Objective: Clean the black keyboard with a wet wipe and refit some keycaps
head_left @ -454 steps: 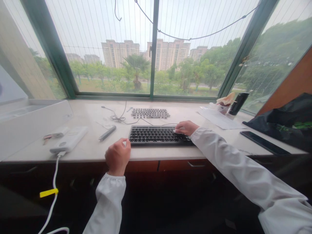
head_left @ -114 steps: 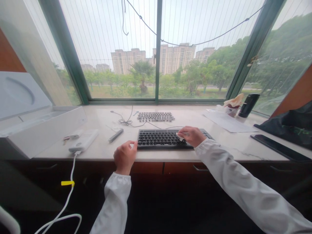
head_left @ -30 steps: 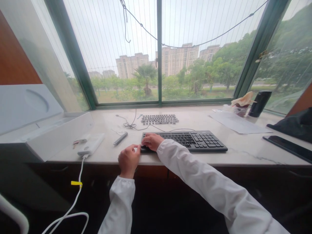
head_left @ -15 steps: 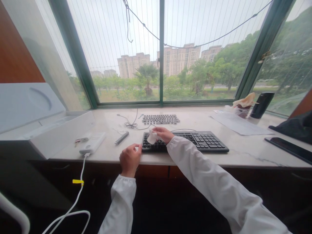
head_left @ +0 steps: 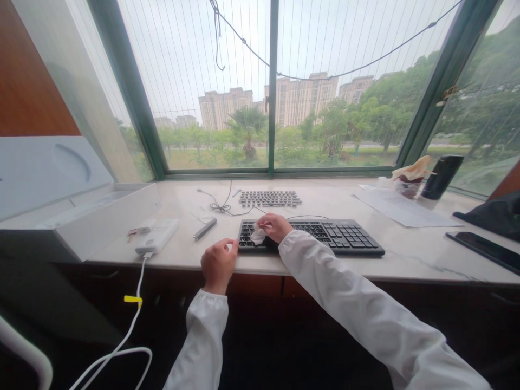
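A black keyboard [head_left: 355, 238] lies near the front edge of the counter. Its left section shows open key sockets, while the number pad on the right has its keys on. Over that left section, my right hand [head_left: 277, 227] pinches a crumpled white tissue [head_left: 258, 235] that hangs down onto the sockets. My left hand [head_left: 219, 262] is closed at the keyboard's left front corner, its thumb against the edge and the curled fingers partly hidden. Behind the keyboard, loose keycaps [head_left: 270, 199] are laid out in rows.
Left of the keyboard are a dark pen-like tool [head_left: 205, 229], a thin cable [head_left: 221, 207], a white power bank [head_left: 157, 237] with a plugged-in cord, and an open white box [head_left: 105, 216]. Rightward lie paper sheets [head_left: 406, 207], a black cylinder [head_left: 442, 176] and a phone [head_left: 485, 250].
My right hand has shifted slightly, bringing the tissue a little lower against the sockets. My left hand stays at the keyboard's corner. The whole view has slid slightly.
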A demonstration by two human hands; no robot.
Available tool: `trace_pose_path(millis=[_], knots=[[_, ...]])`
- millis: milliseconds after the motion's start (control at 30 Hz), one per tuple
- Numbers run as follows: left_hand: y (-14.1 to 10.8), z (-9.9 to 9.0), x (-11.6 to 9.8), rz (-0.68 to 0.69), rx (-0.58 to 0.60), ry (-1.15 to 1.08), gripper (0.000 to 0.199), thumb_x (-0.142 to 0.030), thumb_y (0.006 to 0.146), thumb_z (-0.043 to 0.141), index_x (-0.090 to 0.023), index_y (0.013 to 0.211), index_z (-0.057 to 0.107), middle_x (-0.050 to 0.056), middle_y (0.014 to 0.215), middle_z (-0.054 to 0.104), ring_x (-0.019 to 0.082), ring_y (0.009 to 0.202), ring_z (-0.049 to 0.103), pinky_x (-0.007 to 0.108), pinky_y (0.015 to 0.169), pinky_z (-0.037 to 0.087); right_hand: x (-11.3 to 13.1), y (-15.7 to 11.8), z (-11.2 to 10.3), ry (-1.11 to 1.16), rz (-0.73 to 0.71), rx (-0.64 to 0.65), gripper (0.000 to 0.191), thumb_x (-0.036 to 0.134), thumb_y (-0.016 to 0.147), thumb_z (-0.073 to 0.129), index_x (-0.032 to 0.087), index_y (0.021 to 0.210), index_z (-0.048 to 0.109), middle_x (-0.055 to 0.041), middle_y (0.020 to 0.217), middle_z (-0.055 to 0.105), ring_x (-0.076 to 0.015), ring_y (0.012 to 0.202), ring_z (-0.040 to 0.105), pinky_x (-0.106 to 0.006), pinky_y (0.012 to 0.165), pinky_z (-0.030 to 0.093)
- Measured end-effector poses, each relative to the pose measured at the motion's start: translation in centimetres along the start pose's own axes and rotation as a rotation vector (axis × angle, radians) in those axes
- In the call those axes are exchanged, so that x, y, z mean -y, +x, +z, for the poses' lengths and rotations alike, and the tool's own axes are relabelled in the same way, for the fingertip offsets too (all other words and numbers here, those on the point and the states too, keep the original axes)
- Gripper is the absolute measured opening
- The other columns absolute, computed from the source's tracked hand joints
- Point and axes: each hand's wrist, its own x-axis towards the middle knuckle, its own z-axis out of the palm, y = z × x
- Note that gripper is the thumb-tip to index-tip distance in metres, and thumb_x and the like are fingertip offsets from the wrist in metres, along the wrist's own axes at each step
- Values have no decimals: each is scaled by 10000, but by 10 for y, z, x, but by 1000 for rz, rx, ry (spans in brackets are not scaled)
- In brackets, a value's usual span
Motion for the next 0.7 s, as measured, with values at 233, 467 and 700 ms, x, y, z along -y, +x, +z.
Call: trace_pose_path(millis=[233,467,700], knots=[[0,1,1,2,-4,-15,288,-480,857,534,-299,819,754,29,681,675,190,610,558,269,560,225,17,-11,-1,-307,-147,16,114,169,796,665,184,825,774,-71,873,644,-145,748,601,-286,761,465],[0,0,0,10,-8,-14,286,-465,860,533,-290,807,752,27,678,672,186,612,559,273,561,221,26,-19,1,-393,-254,166,204,286,719,778,215,910,779,-59,936,670,-129,742,627,-249,754,480],[0,0,1,9,-6,-31,283,-464,859,532,-295,803,751,22,661,664,181,599,551,274,553,206,28,3,14,-455,-224,91,157,175,846,628,174,905,773,-71,875,693,-123,742,630,-230,744,471]])
